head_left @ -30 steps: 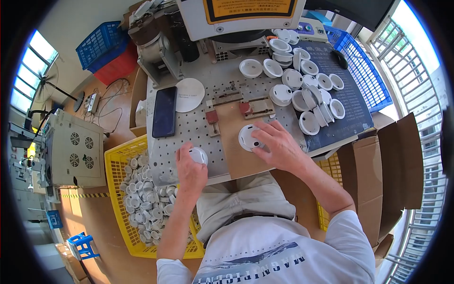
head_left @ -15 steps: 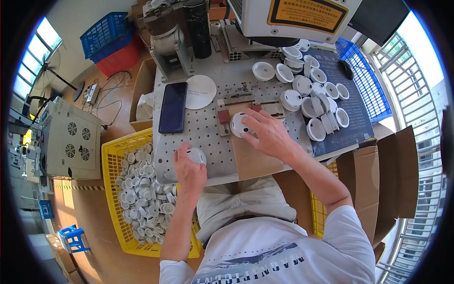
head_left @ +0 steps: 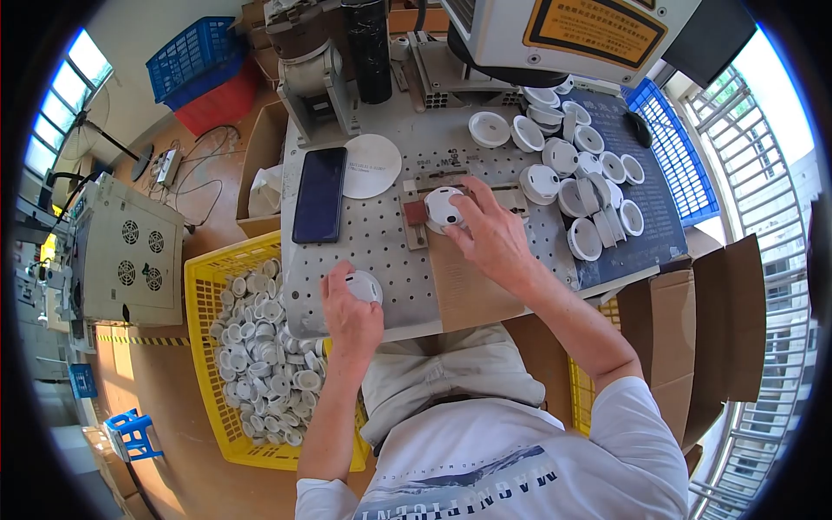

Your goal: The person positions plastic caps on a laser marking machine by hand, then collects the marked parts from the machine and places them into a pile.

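The bench (head_left: pixel 373 269) has a grey metal top dotted with small holes. A dark phone (head_left: pixel 320 195) lies toward its left side, just beside a pale round disc (head_left: pixel 373 166) (printed with small lettering). A brown cardboard sheet (head_left: pixel 472 282) lies near the front edge. On the right, white lids (head_left: pixel 543 184) crowd together, many on a dark printed mat (head_left: pixel 607 165), with a black mouse (head_left: pixel 639 129) near its far end.

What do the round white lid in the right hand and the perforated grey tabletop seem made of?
Round white lid: probably smooth, matte plastic; its raised rim looks moulded.
Perforated grey tabletop: likely dull metal, judging by even rows of holes.
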A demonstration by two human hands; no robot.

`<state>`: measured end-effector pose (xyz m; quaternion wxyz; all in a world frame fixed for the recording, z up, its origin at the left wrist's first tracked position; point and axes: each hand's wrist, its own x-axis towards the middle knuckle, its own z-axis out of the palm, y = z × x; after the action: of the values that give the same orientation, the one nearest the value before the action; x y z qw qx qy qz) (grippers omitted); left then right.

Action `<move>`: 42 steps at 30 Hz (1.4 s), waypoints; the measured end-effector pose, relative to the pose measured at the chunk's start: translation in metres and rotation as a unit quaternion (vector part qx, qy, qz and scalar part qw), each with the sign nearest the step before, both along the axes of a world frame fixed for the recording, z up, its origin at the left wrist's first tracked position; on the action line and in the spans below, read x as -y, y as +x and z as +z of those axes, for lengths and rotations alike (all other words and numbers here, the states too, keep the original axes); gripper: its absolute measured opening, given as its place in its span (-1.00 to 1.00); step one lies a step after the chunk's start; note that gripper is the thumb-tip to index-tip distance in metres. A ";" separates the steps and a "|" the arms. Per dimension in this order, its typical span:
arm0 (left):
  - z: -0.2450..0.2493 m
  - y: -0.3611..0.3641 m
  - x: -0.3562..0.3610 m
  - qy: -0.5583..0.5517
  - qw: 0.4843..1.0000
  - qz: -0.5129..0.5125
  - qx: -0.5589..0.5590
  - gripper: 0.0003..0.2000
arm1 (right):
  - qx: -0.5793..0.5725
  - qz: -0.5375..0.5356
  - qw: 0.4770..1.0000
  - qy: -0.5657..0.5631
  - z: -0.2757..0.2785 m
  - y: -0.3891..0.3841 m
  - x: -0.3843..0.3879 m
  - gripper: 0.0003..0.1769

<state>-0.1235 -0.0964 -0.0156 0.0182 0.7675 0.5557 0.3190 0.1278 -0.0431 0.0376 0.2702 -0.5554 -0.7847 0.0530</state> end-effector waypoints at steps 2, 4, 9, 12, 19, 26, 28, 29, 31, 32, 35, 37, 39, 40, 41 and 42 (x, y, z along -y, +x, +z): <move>0.004 0.000 -0.001 -0.006 1.000 0.003 0.004 -0.84 | -0.030 -0.037 0.998 -0.039 0.000 0.001 0.001 -0.58; 0.006 0.002 0.000 0.013 1.000 -0.008 0.016 -0.68 | -0.043 -0.078 0.996 -0.022 -0.006 0.004 0.000 -0.54; 0.004 0.004 -0.001 0.022 0.999 -0.007 0.028 -0.63 | -0.059 -0.104 0.993 -0.019 -0.011 0.001 0.006 -0.55; 0.001 0.001 0.000 0.009 0.999 -0.008 0.050 -0.63 | -0.078 -0.082 0.994 -0.001 -0.018 0.007 0.008 -0.58; 0.008 -0.104 0.048 -0.035 0.975 0.177 0.130 -0.57 | -0.002 -0.094 0.995 -0.019 0.027 0.094 -0.007 -0.55; 0.005 -0.215 0.068 -0.050 0.937 0.339 0.067 -0.58 | 0.114 -0.055 0.969 -0.211 0.043 0.140 -0.034 -0.33; 0.027 -0.186 0.053 -0.058 0.944 0.315 0.079 -0.58 | 0.114 -0.043 0.972 -0.200 0.039 0.139 -0.037 -0.33; 0.036 -0.165 0.042 -0.068 0.951 0.287 0.093 -0.57 | 0.113 -0.041 0.975 -0.187 0.036 0.141 -0.040 -0.34; 0.047 -0.122 0.014 -0.064 0.966 0.233 0.095 -0.63 | 0.112 -0.041 0.977 -0.174 0.038 0.142 -0.038 -0.35; 0.045 -0.103 0.000 -0.037 0.984 0.167 0.060 -0.69 | 0.101 -0.055 0.978 -0.174 0.044 0.139 -0.035 -0.36; 0.059 -0.015 -0.039 -0.018 0.999 -0.002 0.029 -0.87 | 0.067 -0.075 0.985 -0.143 0.064 0.131 -0.014 -0.39; 0.061 0.048 -0.061 0.008 0.997 -0.078 -0.019 -0.70 | 0.048 -0.079 0.989 -0.112 0.068 0.121 0.008 -0.40; 0.047 0.097 -0.086 0.010 0.990 -0.126 -0.064 -0.86 | 0.009 -0.035 0.991 -0.128 0.065 0.106 0.036 -0.42; 0.034 0.117 -0.095 0.016 0.988 -0.135 -0.074 -0.89 | 0.018 -0.032 0.989 -0.140 0.058 0.099 0.047 -0.42; 0.029 0.131 -0.096 0.015 0.988 -0.137 -0.068 -0.89 | 0.027 -0.030 0.987 -0.154 0.049 0.093 0.057 -0.42; 0.025 0.143 -0.096 -0.006 0.978 -0.145 -0.149 -0.90 | 0.032 -0.034 0.987 -0.157 0.041 0.089 0.066 -0.42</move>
<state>0.0197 -0.0003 0.0094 -0.0142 0.8789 0.4368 0.1912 0.2172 -0.1091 0.0785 0.1567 -0.6185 -0.7556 0.1485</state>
